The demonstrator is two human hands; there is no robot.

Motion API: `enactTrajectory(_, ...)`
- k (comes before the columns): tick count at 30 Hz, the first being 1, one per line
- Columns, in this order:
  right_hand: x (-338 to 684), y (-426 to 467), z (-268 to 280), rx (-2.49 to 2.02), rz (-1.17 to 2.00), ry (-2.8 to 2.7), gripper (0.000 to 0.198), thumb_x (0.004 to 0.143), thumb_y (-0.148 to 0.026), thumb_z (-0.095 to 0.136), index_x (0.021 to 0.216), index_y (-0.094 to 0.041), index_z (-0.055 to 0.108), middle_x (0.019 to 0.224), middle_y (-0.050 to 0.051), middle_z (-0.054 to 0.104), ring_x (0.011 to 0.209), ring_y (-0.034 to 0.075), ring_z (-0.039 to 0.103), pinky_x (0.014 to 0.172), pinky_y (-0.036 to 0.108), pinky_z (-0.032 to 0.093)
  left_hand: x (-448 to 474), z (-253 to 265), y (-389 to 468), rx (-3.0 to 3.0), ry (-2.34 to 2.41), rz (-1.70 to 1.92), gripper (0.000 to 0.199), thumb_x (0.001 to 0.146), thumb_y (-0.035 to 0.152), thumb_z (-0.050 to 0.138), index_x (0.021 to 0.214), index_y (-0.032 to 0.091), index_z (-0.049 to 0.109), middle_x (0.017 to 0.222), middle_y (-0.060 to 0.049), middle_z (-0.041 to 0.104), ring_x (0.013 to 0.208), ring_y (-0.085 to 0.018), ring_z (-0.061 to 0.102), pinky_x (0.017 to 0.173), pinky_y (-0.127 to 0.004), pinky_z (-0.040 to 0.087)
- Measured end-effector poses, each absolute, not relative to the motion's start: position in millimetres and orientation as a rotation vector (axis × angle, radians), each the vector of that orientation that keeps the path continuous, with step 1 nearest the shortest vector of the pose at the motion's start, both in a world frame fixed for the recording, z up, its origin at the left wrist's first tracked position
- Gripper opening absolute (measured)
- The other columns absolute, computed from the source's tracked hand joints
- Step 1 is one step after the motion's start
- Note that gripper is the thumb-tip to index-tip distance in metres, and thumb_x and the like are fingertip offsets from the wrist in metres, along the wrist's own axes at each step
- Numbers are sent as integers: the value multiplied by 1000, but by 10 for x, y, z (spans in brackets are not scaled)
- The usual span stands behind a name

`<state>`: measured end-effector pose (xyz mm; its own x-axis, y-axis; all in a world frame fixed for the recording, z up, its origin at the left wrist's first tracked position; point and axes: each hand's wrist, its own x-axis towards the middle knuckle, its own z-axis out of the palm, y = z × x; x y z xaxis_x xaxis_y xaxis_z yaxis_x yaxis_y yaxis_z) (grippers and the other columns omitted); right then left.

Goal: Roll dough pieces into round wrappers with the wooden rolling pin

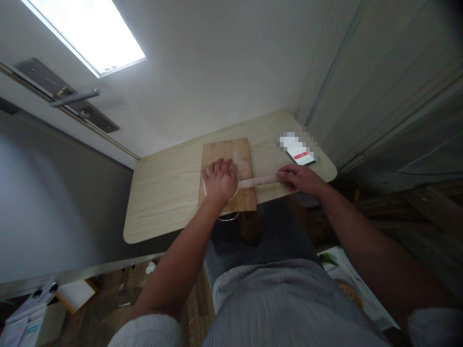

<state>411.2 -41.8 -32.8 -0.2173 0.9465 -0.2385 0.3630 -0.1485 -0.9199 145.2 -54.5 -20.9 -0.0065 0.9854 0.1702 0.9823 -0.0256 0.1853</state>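
Disc of pale, dough-like material [234, 191] lies mostly covered beneath a person's left hand [221, 179], spread palm down with fingers slightly apart; whether its fingertips pinch the edge cannot be told. From that hand's thumb side, a pale rolling pin [258, 181] stretches to the right hand [294, 177], whose thumb and fingers grasp the outer end. The pin's inner end meets or overlaps the disc, the contact hidden. Under the left hand sits a wooden cutting board [226, 148], dusted whitish just past the fingertips, its metal ring [227, 219] below the wrist and out over the front edge of the table [162, 193]. Just beyond the right hand's knuckles rests a phone [294, 147], partly blurred.

Pressure near that front edge could tip or slide the board, which appears to reach it. Gripped at one end only, the pin may roll unevenly, thinning one side of the disc; too little flour might leave it stuck to palm or wood. A wide swing of the right hand could knock the phone.
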Motion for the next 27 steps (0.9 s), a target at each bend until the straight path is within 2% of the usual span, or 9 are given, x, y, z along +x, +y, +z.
enactTrajectory(4, 4105, -432, -343, -1500, 1365, -1572, 32, 79, -47, 70, 87, -17, 67, 58, -2, 60, 47, 10, 52, 46, 23, 42, 1483, -200, -622, 2232, 2230, 347, 45, 103, 42, 26, 141, 31, 48, 153, -5, 46, 141, -29, 37, 117, -58, 24)
enactTrajectory(12, 4081, -485, -363, -1524, 1278, -1690, 33, 81, -50, 65, 88, -17, 69, 58, -1, 61, 51, 13, 53, 51, 26, 41, 1528, -203, -758, 2251, 2273, 371, 47, 103, 43, 25, 140, 30, 51, 154, -6, 46, 143, -30, 35, 117, -59, 24)
enactTrajectory(18, 4107, -670, -322, -1557, 884, -2004, 35, 83, -54, 63, 91, -22, 73, 80, 3, 72, 73, 18, 63, 66, 29, 43, 1549, -219, -982, 2306, 2241, 412, 47, 102, 45, 30, 140, 26, 51, 155, -8, 45, 145, -31, 34, 118, -61, 21)
enactTrajectory(23, 4024, -986, -242, -1641, 702, -2309, 37, 76, -59, 70, 92, -26, 72, 77, 2, 72, 68, 20, 64, 61, 29, 38, 1531, -233, -1203, 2345, 2122, 529, 49, 101, 45, 37, 144, 25, 46, 157, -10, 43, 148, -29, 31, 121, -60, 16)
enactTrajectory(27, 3973, -1246, -295, -1504, 694, -2444, 30, 88, -53, 59, 84, -24, 66, 74, 4, 70, 69, 20, 63, 61, 29, 36, 1465, -256, -1322, 2140, 2229, 814, 47, 101, 43, 37, 141, 21, 47, 154, -14, 46, 144, -28, 38, 118, -57, 26)
